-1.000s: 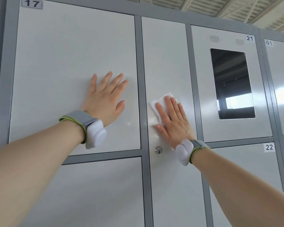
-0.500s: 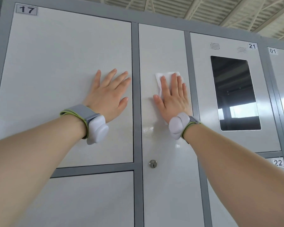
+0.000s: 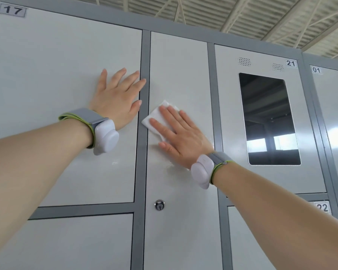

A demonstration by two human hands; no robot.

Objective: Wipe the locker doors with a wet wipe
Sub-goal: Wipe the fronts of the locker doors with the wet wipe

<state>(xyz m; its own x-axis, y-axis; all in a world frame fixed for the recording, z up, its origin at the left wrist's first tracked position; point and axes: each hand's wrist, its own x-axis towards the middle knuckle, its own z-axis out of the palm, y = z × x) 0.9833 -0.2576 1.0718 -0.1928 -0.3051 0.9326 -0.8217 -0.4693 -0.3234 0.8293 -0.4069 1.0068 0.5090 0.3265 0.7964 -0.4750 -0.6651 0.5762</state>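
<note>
Wet wipe point(image 3: 154, 118): white, folded, lying flat on the narrow middle locker door point(image 3: 180, 71), close to the door's left edge and well above the keyhole point(image 3: 159, 205). Right hand point(image 3: 181, 136) presses it to the door, fingers straight, slightly spread, tips pointing up and left. Part of the wipe is hidden under the hand. Left hand point(image 3: 115, 100) is flat on door 17 point(image 3: 57, 75), fingers spread, near that door's right edge, seemingly as a brace.

Step in hand: wiping the middle door. The next move probably calls for even pressure, with strokes reaching the top edge and round the keyhole. The other doors look yet to do.
</note>
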